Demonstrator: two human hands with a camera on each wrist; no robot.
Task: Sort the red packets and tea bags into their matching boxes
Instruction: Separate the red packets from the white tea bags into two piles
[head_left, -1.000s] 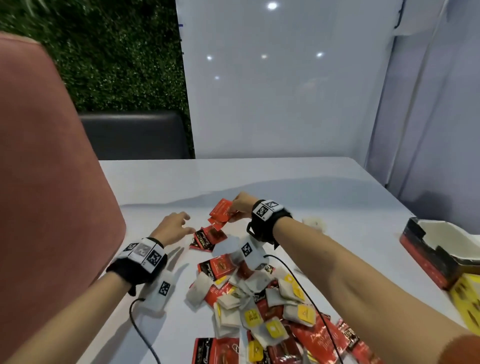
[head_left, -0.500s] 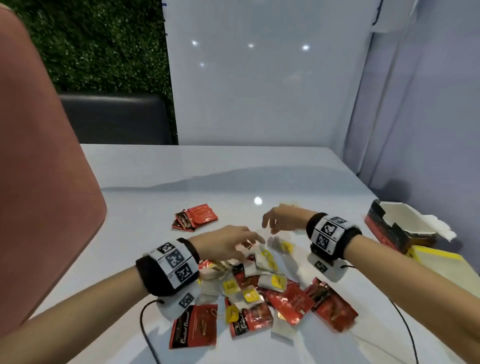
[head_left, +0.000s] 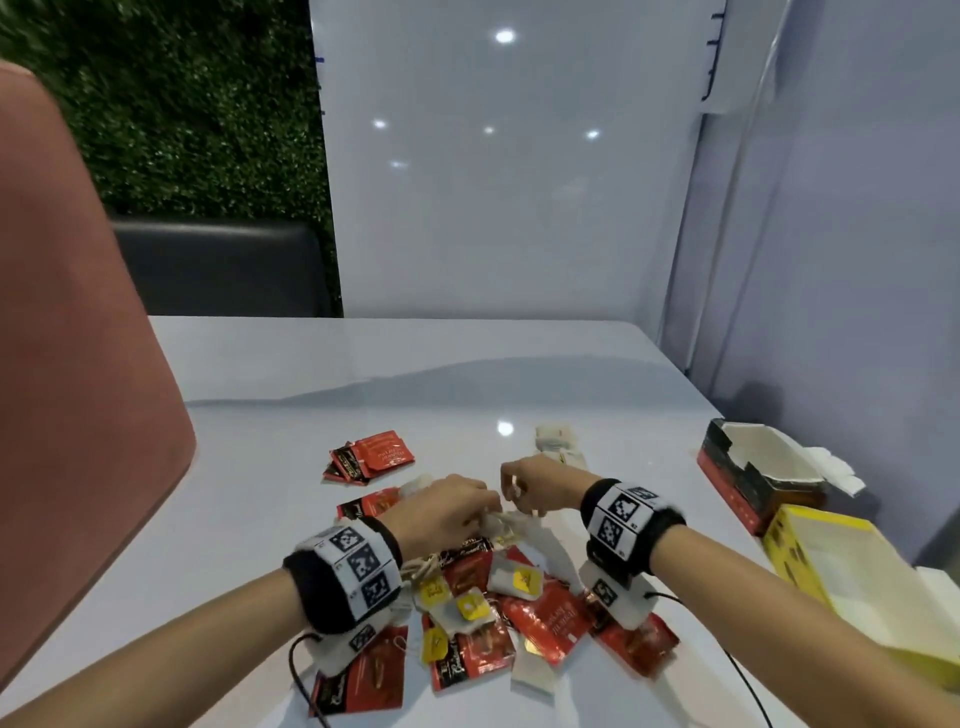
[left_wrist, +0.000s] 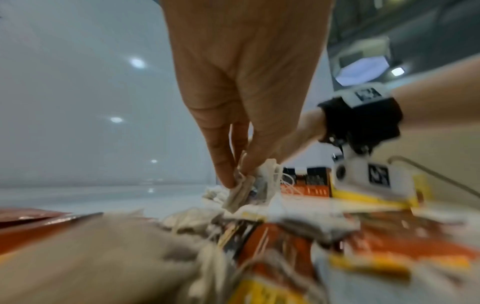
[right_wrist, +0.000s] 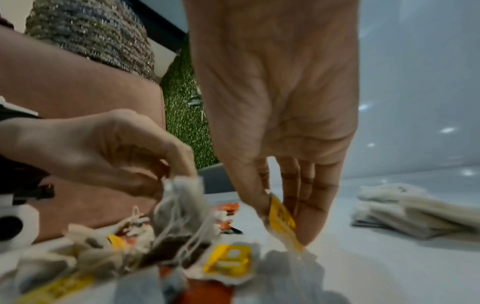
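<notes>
A mixed heap of red packets (head_left: 545, 621) and white tea bags with yellow tags (head_left: 519, 579) lies on the white table (head_left: 260, 467) in front of me. My left hand (head_left: 457, 506) pinches a tea bag (left_wrist: 241, 193) at the heap's far edge. My right hand (head_left: 535, 488), just to its right, pinches another tea bag by its yellow tag (right_wrist: 281, 218). A small stack of red packets (head_left: 371, 457) sits apart at the far left. A few tea bags (head_left: 558, 441) lie stacked beyond the right hand. The red-and-black box (head_left: 753, 467) and the yellow box (head_left: 852, 571) stand open at the right.
A pink chair back (head_left: 67, 364) rises at the left table edge. A black seat (head_left: 218, 270) and a green hedge wall stand behind the table. Cables (head_left: 748, 691) run from both wrist cameras across the near table.
A second ago my right hand held a red packet at the far-left stack. Both hands have since come together over the heap, and each has taken hold of a tea bag.
</notes>
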